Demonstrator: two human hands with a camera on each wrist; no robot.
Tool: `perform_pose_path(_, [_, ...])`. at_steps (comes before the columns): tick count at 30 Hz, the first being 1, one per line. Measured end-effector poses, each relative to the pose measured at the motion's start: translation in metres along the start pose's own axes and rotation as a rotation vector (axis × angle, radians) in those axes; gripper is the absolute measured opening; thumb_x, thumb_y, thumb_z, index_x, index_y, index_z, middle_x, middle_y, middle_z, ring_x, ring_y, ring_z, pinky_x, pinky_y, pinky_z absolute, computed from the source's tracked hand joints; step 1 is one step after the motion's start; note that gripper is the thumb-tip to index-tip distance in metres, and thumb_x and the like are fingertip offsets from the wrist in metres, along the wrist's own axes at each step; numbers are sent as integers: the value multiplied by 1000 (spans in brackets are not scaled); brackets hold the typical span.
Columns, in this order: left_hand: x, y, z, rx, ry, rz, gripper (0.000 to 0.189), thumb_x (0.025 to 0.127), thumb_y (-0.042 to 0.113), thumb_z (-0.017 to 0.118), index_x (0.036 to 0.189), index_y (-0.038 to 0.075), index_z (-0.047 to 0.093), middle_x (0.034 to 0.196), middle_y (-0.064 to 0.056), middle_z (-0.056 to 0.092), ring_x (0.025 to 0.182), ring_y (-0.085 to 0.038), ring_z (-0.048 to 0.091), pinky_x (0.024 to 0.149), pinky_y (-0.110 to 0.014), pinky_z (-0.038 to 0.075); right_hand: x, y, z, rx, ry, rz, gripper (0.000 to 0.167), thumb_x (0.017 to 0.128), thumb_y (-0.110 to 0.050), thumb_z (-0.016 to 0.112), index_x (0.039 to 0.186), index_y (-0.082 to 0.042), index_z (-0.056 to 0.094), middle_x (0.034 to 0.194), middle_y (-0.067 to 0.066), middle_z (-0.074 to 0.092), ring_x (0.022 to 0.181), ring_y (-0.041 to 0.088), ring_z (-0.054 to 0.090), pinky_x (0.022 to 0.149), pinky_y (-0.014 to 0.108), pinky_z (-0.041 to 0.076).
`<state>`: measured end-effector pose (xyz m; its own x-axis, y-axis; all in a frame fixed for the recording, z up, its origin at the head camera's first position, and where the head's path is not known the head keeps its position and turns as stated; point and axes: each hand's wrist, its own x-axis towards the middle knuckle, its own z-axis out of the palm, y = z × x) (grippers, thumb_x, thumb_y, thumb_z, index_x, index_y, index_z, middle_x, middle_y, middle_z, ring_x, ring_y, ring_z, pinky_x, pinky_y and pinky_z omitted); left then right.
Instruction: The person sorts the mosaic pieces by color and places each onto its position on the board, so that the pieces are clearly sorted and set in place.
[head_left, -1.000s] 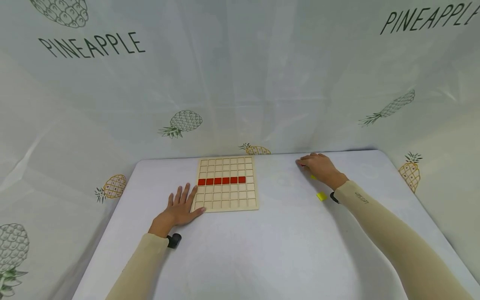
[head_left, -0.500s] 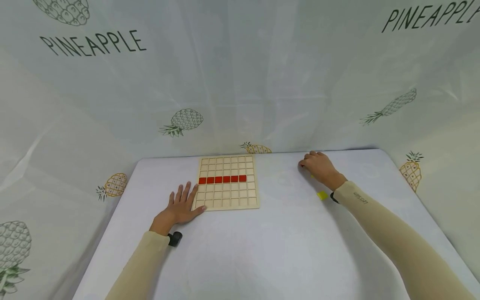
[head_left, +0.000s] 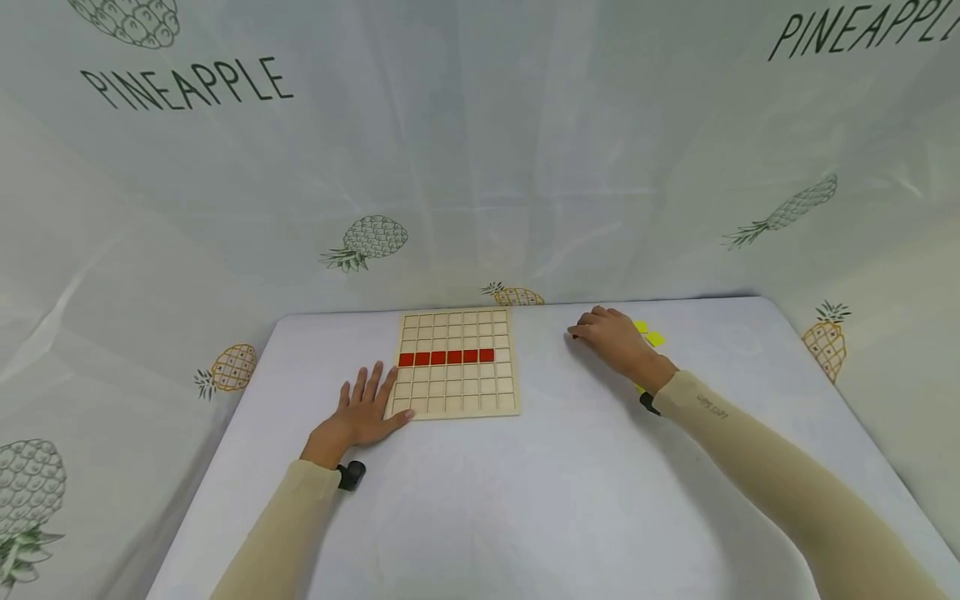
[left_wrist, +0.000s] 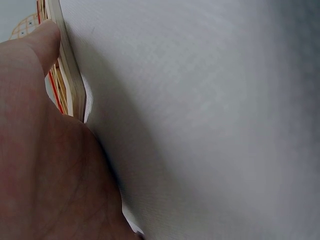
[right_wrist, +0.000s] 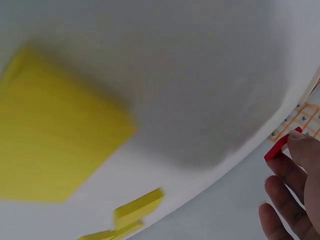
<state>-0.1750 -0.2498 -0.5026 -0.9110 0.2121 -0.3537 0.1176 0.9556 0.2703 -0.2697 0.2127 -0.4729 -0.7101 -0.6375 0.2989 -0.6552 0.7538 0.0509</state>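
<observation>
A pale wooden grid board (head_left: 457, 400) lies near the back of the table, with a row of several red square tiles (head_left: 454, 357) across its middle. My left hand (head_left: 363, 417) rests flat with fingers spread at the board's left edge, its thumb over the near corner. In the left wrist view the thumb (left_wrist: 47, 40) touches the board's side (left_wrist: 74, 90). Right of the board, over the table, my right hand (head_left: 611, 340) pinches a red tile (right_wrist: 281, 146) between thumb and forefinger, as the right wrist view shows.
Several yellow tiles (head_left: 655, 338) lie on the white table (head_left: 510, 508) just behind and beside my right hand. One yellow tile (right_wrist: 60, 135) looms large in the right wrist view. A pineapple-print cloth (head_left: 480, 167) hangs along the table's back edge.
My right hand has picked up a red tile and moved left toward the board, uncovering yellow tiles behind it. My left hand has stayed in place.
</observation>
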Motion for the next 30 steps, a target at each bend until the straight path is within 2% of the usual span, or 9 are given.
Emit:
perform_pose_path(5, [-3,6,-6,9,-20,-12,96,105,61,49,170,4,6,175,-27,-9,160,-51,-11,124,-71,-7,9,-19,2,5,22,-29,22,91,-6,84,112,-8,83,104,7,78,100,29,69,89,43,59])
perform_pose_path(14, [-2,3,-3,-16,-6,1,101,103,69,46,170,5,6,175,-25,-10,160,-50,-13,124,-69,-10,29,-53,6,47,43,-66,24,90,-9,85,113,-10,83,104,5,80,101,25,70,89,39,59])
perform_pose_path(26, [4,-4,4,-12,7,-1,99,103,62,50,170,4,6,175,-26,-11,160,-50,-14,124,-70,-10,52,-88,13,100,21,-102,19,92,-10,82,111,-12,83,105,3,79,100,23,68,90,37,58])
perform_pose_path(30, [4,-5,5,-13,14,6,98,103,61,51,170,4,6,175,-26,-10,159,-51,-13,123,-70,-10,59,-95,15,80,-8,-105,17,94,-14,80,110,-14,83,105,1,79,98,22,67,89,36,58])
